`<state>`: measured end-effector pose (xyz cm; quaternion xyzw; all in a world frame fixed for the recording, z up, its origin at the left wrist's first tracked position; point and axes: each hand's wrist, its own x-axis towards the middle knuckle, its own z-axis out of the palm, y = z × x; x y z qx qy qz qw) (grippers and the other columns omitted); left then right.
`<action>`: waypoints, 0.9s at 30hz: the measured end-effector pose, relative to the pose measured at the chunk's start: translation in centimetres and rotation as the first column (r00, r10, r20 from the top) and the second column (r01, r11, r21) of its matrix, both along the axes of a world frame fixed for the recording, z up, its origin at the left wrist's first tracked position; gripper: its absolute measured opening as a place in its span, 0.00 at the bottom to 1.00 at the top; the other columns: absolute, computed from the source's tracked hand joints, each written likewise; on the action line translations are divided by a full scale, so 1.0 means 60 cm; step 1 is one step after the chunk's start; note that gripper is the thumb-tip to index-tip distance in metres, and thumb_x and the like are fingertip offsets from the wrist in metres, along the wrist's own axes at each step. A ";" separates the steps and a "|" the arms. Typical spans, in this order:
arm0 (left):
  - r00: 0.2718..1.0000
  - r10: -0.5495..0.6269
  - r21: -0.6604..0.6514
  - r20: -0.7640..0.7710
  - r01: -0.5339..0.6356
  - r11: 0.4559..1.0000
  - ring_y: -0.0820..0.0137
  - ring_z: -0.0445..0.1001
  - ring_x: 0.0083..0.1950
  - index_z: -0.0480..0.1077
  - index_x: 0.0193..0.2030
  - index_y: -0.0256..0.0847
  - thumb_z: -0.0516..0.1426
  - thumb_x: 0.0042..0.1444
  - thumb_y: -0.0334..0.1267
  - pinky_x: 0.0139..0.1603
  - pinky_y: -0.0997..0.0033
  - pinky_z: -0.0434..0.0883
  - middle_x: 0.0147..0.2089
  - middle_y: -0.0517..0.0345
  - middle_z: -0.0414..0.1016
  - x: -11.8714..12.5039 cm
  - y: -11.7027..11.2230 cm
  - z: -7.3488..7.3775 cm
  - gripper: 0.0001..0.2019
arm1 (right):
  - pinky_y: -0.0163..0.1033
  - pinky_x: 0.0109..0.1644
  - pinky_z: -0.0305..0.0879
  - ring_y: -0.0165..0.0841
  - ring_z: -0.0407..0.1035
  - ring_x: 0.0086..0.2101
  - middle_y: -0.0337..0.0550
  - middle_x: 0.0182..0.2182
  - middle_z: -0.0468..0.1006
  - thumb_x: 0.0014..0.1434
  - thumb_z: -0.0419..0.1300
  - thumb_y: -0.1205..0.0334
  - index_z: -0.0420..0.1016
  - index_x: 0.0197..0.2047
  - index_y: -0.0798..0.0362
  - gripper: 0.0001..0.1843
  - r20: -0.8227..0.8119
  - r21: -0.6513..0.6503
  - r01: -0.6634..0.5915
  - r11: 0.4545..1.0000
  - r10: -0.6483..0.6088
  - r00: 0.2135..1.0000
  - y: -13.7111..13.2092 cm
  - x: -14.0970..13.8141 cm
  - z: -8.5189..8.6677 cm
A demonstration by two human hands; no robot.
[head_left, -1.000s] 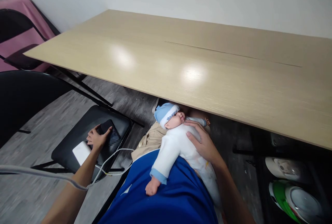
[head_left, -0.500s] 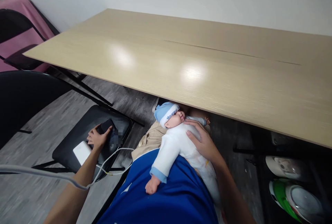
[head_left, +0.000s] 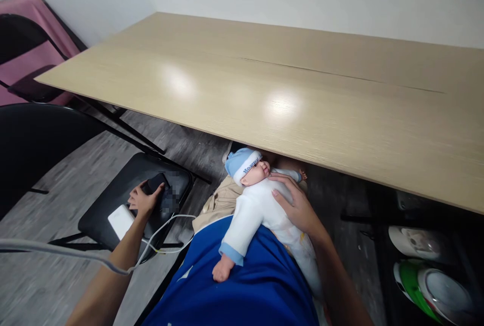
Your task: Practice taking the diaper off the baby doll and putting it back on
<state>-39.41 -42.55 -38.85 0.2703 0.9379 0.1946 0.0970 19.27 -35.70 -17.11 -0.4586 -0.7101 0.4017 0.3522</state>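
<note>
A baby doll point(head_left: 257, 205) in white clothes and a blue-and-white knitted hat lies across my lap, its head near the table edge. My right hand point(head_left: 297, 205) rests on the doll's chest with fingers stretched out, partly covering its body. Over the seat of a black chair point(head_left: 106, 200), my left hand point(head_left: 145, 199) has its fingers wrapped round a black phone point(head_left: 156, 183), part of which is blurred out. Beside my left wrist a white power bank point(head_left: 121, 220) lies on the seat, and a white cable point(head_left: 159, 230) runs by my forearm.
A long wooden table point(head_left: 227, 84) stretches before me against a white wall. At lower right, a white item and a green-and-white item point(head_left: 412, 285) sit on a dark surface. Another black chair point(head_left: 22, 39) stands at far left by a pink cloth point(head_left: 45, 23).
</note>
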 end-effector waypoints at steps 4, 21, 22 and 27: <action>1.000 0.005 -0.007 -0.004 -0.005 1.000 0.31 0.51 0.83 0.64 0.76 0.50 0.60 0.56 0.77 0.80 0.21 0.48 0.81 0.37 0.55 -0.001 0.001 -0.002 0.49 | 0.59 0.78 0.64 0.48 0.73 0.67 0.48 0.65 0.80 0.77 0.62 0.51 0.79 0.64 0.42 0.17 0.005 0.003 -0.003 1.000 0.003 1.000 0.000 -0.001 0.001; 1.000 0.015 -0.017 0.000 -0.015 1.000 0.30 0.49 0.84 0.65 0.76 0.49 0.60 0.57 0.77 0.80 0.21 0.47 0.82 0.35 0.53 0.000 0.004 0.000 0.49 | 0.60 0.79 0.64 0.48 0.72 0.67 0.48 0.65 0.80 0.77 0.62 0.50 0.80 0.65 0.42 0.17 0.003 0.002 0.002 1.000 -0.003 1.000 -0.001 -0.002 0.004; 1.000 0.016 -0.016 0.000 -0.016 1.000 0.31 0.50 0.84 0.65 0.76 0.49 0.59 0.57 0.77 0.81 0.21 0.47 0.82 0.35 0.53 0.001 0.004 0.001 0.48 | 0.60 0.79 0.64 0.47 0.72 0.67 0.48 0.65 0.80 0.77 0.62 0.50 0.80 0.64 0.42 0.17 0.002 0.002 0.003 1.000 -0.003 1.000 -0.001 -0.002 0.004; 1.000 0.004 -0.010 0.006 -0.004 1.000 0.31 0.49 0.83 0.64 0.76 0.48 0.60 0.57 0.77 0.81 0.20 0.46 0.81 0.35 0.53 0.003 0.002 0.003 0.49 | 0.59 0.78 0.64 0.47 0.73 0.66 0.47 0.65 0.80 0.77 0.62 0.50 0.80 0.64 0.41 0.16 0.001 0.001 0.002 1.000 -0.002 1.000 0.000 -0.002 0.003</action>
